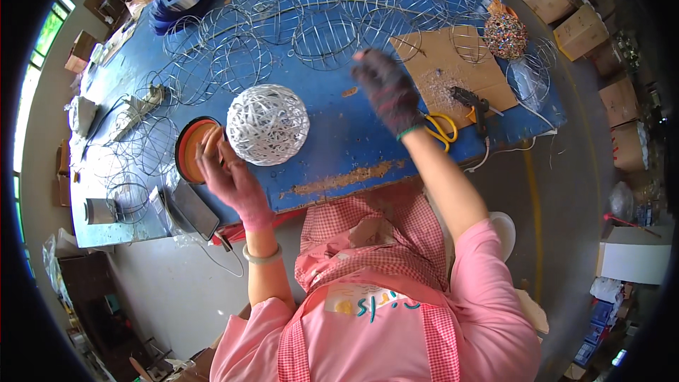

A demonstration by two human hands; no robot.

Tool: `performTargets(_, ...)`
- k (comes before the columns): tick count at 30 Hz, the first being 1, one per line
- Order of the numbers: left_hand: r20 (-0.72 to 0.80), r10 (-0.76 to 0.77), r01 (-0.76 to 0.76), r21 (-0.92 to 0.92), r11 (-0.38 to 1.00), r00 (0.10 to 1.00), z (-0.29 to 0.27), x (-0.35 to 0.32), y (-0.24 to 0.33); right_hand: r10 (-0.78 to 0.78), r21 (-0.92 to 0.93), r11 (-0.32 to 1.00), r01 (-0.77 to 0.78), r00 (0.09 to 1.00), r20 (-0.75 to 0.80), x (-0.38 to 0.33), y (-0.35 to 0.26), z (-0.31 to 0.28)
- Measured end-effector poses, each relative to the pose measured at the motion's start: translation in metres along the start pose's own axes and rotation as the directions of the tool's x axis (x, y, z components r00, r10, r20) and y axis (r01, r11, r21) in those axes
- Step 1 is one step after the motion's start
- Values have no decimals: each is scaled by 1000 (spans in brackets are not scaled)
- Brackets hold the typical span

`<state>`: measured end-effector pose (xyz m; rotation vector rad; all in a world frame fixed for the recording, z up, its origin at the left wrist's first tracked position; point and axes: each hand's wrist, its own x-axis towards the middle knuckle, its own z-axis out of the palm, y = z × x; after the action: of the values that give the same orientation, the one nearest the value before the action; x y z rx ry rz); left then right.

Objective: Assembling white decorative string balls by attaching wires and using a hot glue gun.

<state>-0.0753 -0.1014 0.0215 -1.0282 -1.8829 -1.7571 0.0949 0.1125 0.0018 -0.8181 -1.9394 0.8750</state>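
Note:
My left hand (232, 182), in a pink glove with bare fingertips, has its fingers stretched out. They overlap the right side of a round orange dish with a black rim (189, 143); whether they touch it I cannot tell. Just beyond the thumb sits a ball of woven white strands (268, 125) on the blue table. My right hand (387, 92), in a dark glove with a green cuff, is over the table with nothing visible in it and its fingers loosely extended. Yellow-handled scissors (442, 131) lie beside its wrist, next to a cardboard sheet (460, 64).
Wire ball frames (324, 35) spread along the far side of the blue table (332, 120). A black glue gun (470, 102) with a white cord lies at right, near a multicoloured beaded ball (506, 35). A dark rectangular box (192, 211) lies at the near left edge.

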Motion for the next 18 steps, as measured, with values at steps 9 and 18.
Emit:
performTargets(9,497,-66,191,-204,960,865,15,-65,54,391,-776,600,-194,917,72,78,6,-54)
performTargets(18,671,-281,603,-308,736,686,47,-74,42,248,456,855,-248,967,62,-83,41,-77)
